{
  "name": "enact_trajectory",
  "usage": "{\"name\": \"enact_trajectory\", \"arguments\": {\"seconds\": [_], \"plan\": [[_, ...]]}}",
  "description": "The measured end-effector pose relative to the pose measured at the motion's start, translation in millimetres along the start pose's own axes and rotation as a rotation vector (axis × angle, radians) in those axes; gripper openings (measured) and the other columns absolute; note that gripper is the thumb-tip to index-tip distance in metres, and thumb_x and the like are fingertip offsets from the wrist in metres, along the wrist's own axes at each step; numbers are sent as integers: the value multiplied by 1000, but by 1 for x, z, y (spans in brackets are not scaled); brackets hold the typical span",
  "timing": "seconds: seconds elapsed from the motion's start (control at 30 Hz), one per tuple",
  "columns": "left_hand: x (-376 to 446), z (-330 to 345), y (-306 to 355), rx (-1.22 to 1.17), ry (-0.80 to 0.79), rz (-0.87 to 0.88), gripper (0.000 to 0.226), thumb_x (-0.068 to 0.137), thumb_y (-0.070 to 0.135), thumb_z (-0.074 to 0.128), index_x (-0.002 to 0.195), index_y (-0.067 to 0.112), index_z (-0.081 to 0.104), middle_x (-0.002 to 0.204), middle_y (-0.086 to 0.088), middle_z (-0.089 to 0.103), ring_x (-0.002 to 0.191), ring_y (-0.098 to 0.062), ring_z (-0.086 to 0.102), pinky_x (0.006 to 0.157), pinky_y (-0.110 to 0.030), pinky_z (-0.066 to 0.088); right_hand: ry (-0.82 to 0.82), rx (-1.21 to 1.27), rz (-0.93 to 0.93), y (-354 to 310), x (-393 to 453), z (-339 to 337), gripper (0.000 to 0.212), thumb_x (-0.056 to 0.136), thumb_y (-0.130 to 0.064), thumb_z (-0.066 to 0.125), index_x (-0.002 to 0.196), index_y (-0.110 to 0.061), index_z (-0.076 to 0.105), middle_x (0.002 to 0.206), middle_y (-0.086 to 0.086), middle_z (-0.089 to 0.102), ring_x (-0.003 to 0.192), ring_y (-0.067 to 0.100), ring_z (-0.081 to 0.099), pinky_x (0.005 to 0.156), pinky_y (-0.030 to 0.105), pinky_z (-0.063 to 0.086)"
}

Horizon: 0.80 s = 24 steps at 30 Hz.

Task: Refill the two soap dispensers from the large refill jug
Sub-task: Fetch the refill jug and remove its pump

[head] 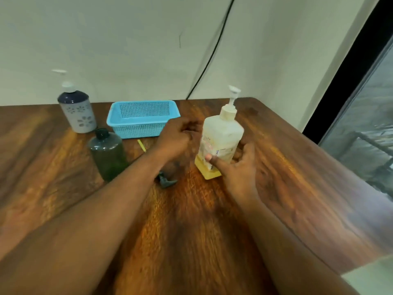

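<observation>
The translucent pump bottle (221,139), holding a low layer of yellow liquid, stood upright right of centre on the wooden table (297,177). The right hand (240,167) gripped its lower body, thumb across the front. The left hand (178,139), fingers curled, hovered just left of it, apparently holding nothing; blur obscured this. Further left stood a dark green bottle (108,154), a patterned dispenser (76,111) and a blue basket (142,118).

A glossy wood-grain table (212,220) bears a perforated blue plastic basket (142,119) and a translucent plastic pump bottle (221,139).
</observation>
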<state>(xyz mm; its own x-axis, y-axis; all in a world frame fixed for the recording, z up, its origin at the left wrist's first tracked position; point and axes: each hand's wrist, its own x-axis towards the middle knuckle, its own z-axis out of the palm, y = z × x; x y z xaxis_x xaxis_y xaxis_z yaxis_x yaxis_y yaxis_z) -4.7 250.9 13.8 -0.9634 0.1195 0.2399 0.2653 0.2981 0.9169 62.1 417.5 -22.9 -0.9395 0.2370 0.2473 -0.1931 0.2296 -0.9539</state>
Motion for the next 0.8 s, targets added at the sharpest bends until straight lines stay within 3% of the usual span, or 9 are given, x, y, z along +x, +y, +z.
{"name": "enact_trajectory", "arguments": {"seconds": [0.07, 0.1, 0.17, 0.27, 0.4, 0.5, 0.57, 0.7, 0.8], "plan": [[-18, -4, 15, -405, 21, -28, 27, 91, 3, 61, 110, 18, 73, 109, -4, 75, 107, -19, 69, 90, -31, 55, -14, -60, -29, 1, -5, 11, 77, 63, -38, 87, 118, -31, 33, 123, -15, 46, 119, 9, 50, 80, 16, 51], [-24, -6, 19, -493, -6, -12, 22, 91, 8, 65, 108, 20, 73, 110, -3, 75, 108, -18, 69, 88, -32, 56, -27, -83, -47, 3, -6, 15, 87, 59, -45, 88, 124, -31, 32, 132, -10, 45, 123, 12, 49, 86, 24, 54], [-34, -9, 28, -411, -65, 61, 30, 81, 27, 74, 111, 26, 72, 110, 4, 75, 107, -13, 69, 86, -27, 57, -61, -58, -50, 4, -4, 20, 109, 53, -58, 86, 139, -38, 20, 146, -6, 38, 129, 16, 47, 96, 40, 52], [-35, -10, 35, -145, -44, 129, 57, 73, 41, 77, 127, 27, 65, 118, 8, 71, 109, -4, 66, 87, -20, 56, -146, 112, -61, -3, 6, 18, 113, 62, -43, 86, 146, -40, 10, 133, -20, 44, 117, 1, 54, 93, 27, 52], [-23, -12, 45, -244, -99, 86, 46, 85, 24, 75, 130, 23, 63, 122, 4, 71, 114, -9, 66, 95, -27, 54, -273, 279, -32, -6, 21, 21, 95, 66, -21, 84, 143, -25, 29, 124, -4, 59, 108, 15, 65, 84, 31, 57], [-16, -7, 48, -193, -135, 74, 28, 86, 16, 75, 114, 22, 69, 98, 11, 74, 95, -2, 68, 84, -24, 53, -320, 301, 17, 0, 23, 25, 76, 65, -20, 85, 130, -25, 46, 116, 0, 66, 104, 18, 67, 80, 29, 57], [-15, -2, 47, -218, -83, 65, 27, 85, 9, 75, 110, 19, 70, 92, 13, 74, 91, 0, 68, 82, -20, 53, -332, 289, 14, 3, 24, 27, 76, 66, -22, 85, 129, -30, 44, 118, -1, 64, 106, 16, 66, 84, 30, 57], [-16, 5, 45, -180, 41, 64, 28, 82, 13, 78, 107, 23, 72, 103, 8, 76, 100, -8, 70, 89, -25, 55, -273, 221, -30, 3, 23, 34, 76, 66, -19, 84, 123, -37, 37, 119, -5, 59, 105, 10, 62, 83, 22, 54], [-17, 13, 44, -150, 166, 48, 26, 78, 22, 82, 102, 26, 73, 98, 10, 75, 91, -4, 70, 77, -21, 56, -195, 151, -92, 1, 19, 38, 80, 65, -23, 86, 124, -39, 35, 116, -8, 59, 101, 2, 62, 83, 20, 55]]}}
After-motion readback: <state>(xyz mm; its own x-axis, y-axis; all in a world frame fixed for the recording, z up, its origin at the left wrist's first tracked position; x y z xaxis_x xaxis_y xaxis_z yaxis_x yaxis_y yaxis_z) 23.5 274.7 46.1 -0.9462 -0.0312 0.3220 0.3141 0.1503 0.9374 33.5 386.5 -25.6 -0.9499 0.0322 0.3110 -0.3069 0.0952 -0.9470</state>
